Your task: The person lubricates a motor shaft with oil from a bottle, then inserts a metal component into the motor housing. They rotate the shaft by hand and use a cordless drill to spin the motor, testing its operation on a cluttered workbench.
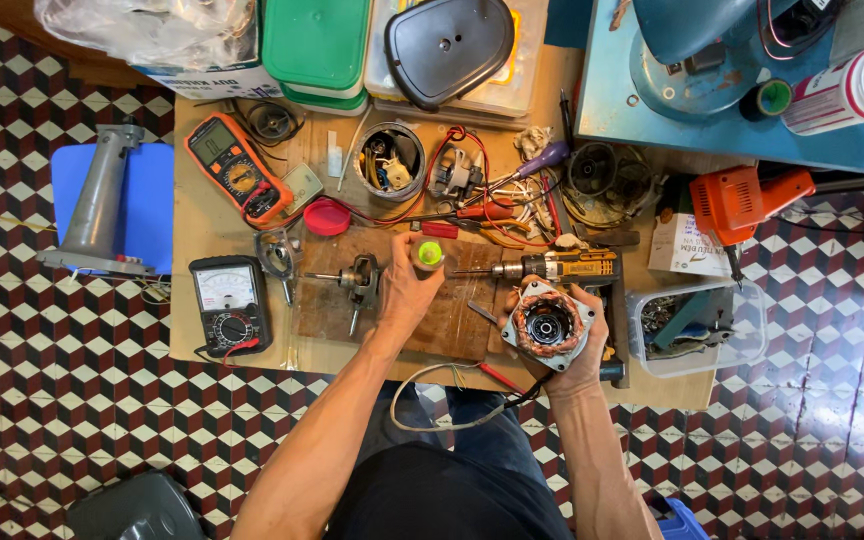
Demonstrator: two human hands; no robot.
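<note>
- Over the wooden board (452,320), my left hand (407,290) is clenched around a small bottle (429,254) with a yellow-green cap, held upright, cap towards the far side of the bench.
- My right hand (577,345) grasps a stator (548,325) from below, its round opening and copper windings facing up at me; fingers wrap its outer edge.
- Wires (452,395) trail from the stator down past the near edge of the bench, looping between my arms.
- Just left of my left hand, a rotor (352,280) with its shaft lies on the board.
- Further left sit an analog meter (230,300) and, beyond it, an orange multimeter (235,165).
- Just beyond my right hand lies a yellow drill (562,268), its bit pointing towards the bottle.
- Right of my right hand stands a clear tub (697,325) of parts; beyond that, an orange drill (742,200).
- Beyond my left hand lie a red lid (327,216), a tin (389,160) of bits, and a tangle of red leads (462,195) and screwdrivers.
- Both hands are close together, not touching.
</note>
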